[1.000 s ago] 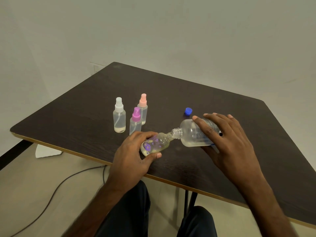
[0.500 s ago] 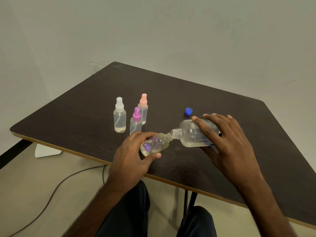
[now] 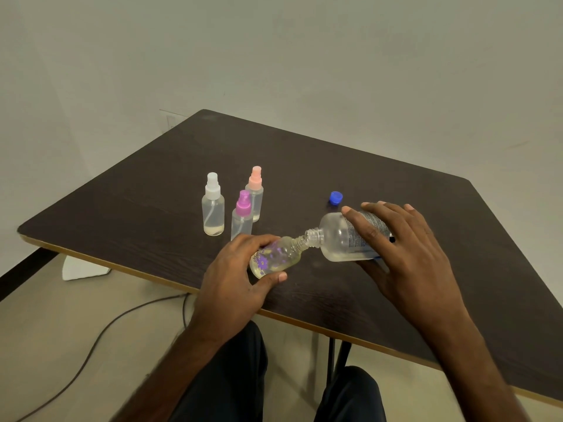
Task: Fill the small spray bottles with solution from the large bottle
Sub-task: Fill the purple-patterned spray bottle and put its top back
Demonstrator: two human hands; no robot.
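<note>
Pouring now: left hand (image 3: 234, 278) grips the small bottle (image 3: 275, 257) tilted low over the desk (image 3: 152, 208), right hand (image 3: 405, 248) grasps the large bottle (image 3: 338, 239) mouth-to-mouth with it, so tip slowly, mouths lined up, or it'll spill.

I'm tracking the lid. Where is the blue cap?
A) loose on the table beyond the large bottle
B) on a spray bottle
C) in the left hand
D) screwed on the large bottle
A: the blue cap lies on the table just beyond the large bottle, whose threaded neck is bare.
</note>
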